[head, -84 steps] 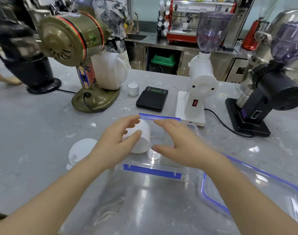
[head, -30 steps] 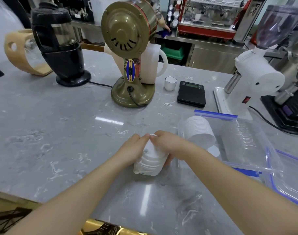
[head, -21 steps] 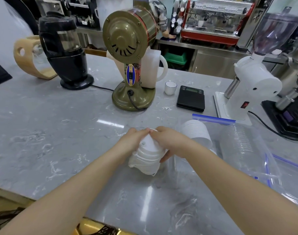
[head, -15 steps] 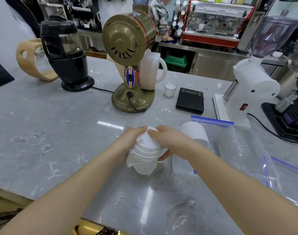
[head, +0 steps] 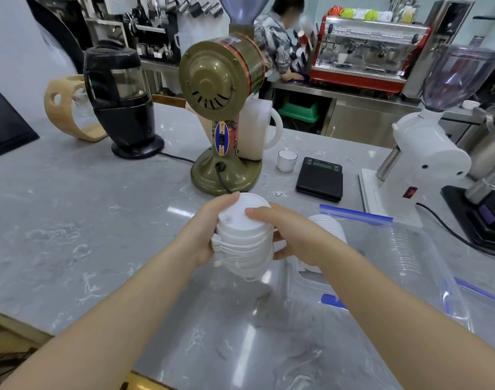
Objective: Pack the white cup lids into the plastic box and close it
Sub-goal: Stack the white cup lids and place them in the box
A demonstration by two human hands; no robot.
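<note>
A stack of white cup lids [head: 244, 243] is held between both hands, lifted off the grey counter and tilted. My left hand [head: 206, 232] grips its left side; my right hand [head: 291, 235] grips its right side with the thumb on the top lid. To the right stands the clear plastic box [head: 313, 280] with blue clips, open. Inside it lies another stack of white lids [head: 329, 225] and a sleeve of clear cups [head: 409, 260]. The box's blue-rimmed lid [head: 482, 299] lies further right, partly hidden by my right arm.
Behind the hands stand a brass-green grinder [head: 223, 122], a small white cup [head: 286, 160] and a black scale [head: 319, 178]. A black grinder [head: 122, 99] is at the left, a white grinder [head: 420, 153] at the right. A person works at the back counter.
Both hands left the box, closed on the lid stack lying on the counter at the left, and have raised it off the counter, tilting it.
</note>
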